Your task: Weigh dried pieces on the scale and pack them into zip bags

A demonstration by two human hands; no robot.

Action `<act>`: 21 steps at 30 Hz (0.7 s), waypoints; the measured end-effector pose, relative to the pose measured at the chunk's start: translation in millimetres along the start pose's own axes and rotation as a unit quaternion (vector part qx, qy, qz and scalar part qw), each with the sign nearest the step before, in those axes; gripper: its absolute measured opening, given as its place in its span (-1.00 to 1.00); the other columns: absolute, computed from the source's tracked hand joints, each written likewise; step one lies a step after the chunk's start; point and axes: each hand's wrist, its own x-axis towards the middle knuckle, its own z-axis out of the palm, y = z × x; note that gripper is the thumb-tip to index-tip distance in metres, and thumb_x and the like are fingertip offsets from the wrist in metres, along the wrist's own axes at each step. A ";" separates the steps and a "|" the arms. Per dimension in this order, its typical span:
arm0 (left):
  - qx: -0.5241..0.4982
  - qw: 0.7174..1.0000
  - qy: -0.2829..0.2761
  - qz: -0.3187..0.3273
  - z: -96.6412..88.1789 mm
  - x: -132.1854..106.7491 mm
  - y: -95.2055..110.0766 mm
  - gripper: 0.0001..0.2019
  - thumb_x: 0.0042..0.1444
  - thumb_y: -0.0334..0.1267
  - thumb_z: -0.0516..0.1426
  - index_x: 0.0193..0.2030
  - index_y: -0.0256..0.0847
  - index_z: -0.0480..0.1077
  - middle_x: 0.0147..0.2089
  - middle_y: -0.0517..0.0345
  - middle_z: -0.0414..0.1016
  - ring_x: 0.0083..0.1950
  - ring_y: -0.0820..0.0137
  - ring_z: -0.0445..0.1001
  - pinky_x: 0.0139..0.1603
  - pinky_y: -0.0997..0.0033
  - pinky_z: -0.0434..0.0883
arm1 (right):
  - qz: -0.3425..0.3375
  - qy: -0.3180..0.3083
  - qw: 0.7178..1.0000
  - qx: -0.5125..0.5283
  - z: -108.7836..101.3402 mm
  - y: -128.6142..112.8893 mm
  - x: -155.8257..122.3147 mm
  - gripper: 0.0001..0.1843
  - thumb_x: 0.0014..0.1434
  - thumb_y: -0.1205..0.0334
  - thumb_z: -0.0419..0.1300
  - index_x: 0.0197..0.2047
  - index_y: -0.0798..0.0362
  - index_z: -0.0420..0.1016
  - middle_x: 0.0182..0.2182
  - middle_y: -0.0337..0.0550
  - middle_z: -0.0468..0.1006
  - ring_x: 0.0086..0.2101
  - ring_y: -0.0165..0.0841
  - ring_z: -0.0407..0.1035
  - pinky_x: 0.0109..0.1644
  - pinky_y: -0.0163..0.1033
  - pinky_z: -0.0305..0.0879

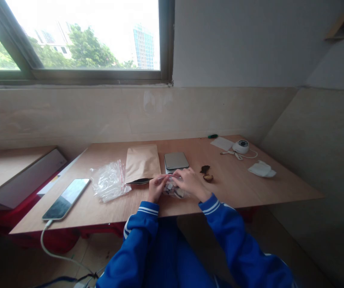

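Observation:
Both my hands pinch the top edge of a small clear zip bag [174, 191] with a reddish seal strip, near the table's front edge. My left hand [157, 187] grips its left end, and my right hand [190, 182] grips it further right. Dark and pale pieces show inside the bag, too small to name. Just beyond stands a small scale [176, 160] with a flat metal plate. Left of it lies a brown paper pouch [142, 162], its dark mouth toward me. Dark brown shell-like pieces [208, 177] rest to the right of my right hand.
A pile of clear zip bags [108, 182] and a phone [66, 200] on a white cable lie at the left. Toward the right are a white dome camera [240, 147] with its cable, a white paper [221, 143], a green-handled tool [212, 136] and a crumpled tissue [262, 169].

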 end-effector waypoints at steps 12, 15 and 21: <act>0.113 0.990 0.020 0.083 0.3 -4.5 -4.5 -0.83 0.05 -0.09 0.20 -0.34 -0.11 0.55 -0.34 0.11 0.55 -0.29 0.33 0.44 -0.22 0.38 0.37 | -0.008 -0.022 0.997 -0.072 6.1 -8.9 9.7 -0.81 0.25 0.34 0.04 -0.31 0.03 0.48 -0.45 -0.14 0.57 -0.38 -0.32 0.37 -0.20 -0.26 0.00; 0.129 0.987 0.020 0.095 0.3 -4.9 -3.9 -0.84 0.05 -0.10 0.20 -0.34 -0.10 0.54 -0.35 0.12 0.54 -0.31 0.35 0.44 -0.26 0.42 0.36 | -0.009 -0.023 0.998 -0.055 7.5 -6.3 9.3 -0.80 0.28 0.31 0.03 -0.29 0.03 0.49 -0.45 -0.15 0.58 -0.41 -0.33 0.38 -0.19 -0.26 0.02; 0.144 0.984 0.032 0.103 -0.8 -4.4 -5.0 -0.82 0.10 -0.12 0.16 -0.32 -0.14 0.51 -0.34 0.12 0.53 -0.28 0.37 0.46 -0.21 0.42 0.36 | -0.010 -0.030 0.999 0.019 5.0 10.6 3.6 -0.75 0.30 0.09 0.06 -0.23 0.00 0.52 -0.37 -0.18 0.62 -0.33 -0.32 0.46 -0.16 -0.28 0.12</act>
